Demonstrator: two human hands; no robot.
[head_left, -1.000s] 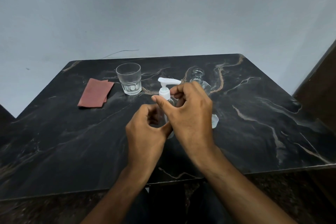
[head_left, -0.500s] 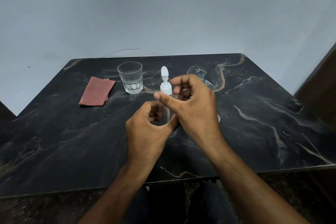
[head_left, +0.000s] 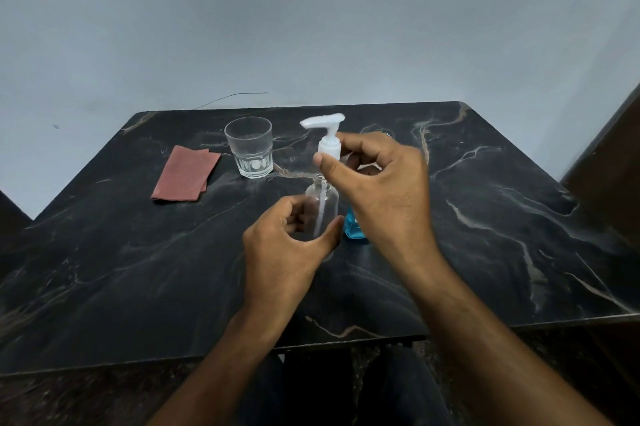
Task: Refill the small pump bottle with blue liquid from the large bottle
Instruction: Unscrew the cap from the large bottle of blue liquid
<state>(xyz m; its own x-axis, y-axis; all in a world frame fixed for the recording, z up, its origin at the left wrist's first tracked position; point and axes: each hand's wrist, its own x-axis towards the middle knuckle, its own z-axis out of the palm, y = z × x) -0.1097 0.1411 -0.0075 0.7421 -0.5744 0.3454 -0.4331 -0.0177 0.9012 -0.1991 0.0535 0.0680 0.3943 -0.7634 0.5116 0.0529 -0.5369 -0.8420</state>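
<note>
At table centre: the small bottle (head_left: pixel 321 207) stands upright and clear, seemingly empty, just in front of me.
Left hand: my left hand (head_left: pixel 287 245) is curled round the bottle's lower body, thumb on the near side and fingers round the far side, holding it steady on the table (head_left: pixel 104 270).
Right hand: my right hand (head_left: pixel 377 183) pinches the white collar of the pump (head_left: pixel 327 136) between thumb and fingers, closed firmly on it.
Just changed: half a second ago the pump sat low on the neck with its spout pointing away; now it is lifted clear of the neck, spout swung out to the left, and the dip tube (head_left: pixel 320 211) hangs slanted down inside the bottle.
Meaning: I judge the cap is unscrewed and the pump partly drawn out; the neck is nearly open for pouring.
Big bottle: the big bottle (head_left: pixel 353 228) stands just behind and right of the small one, mostly hidden by my right hand; only its blue lower part shows, so I cannot tell if its cap is off.
Next: I would draw the tube fully out and lay the pump down somewhere, then take up the blue liquid.
Risk: the tube may drip or catch the neck and tip the light bottle.
Further out: a glass (head_left: pixel 248 147) stands behind and left, empty as far as I can see; a reddish cloth (head_left: pixel 185 173) lies folded beyond it.
</note>
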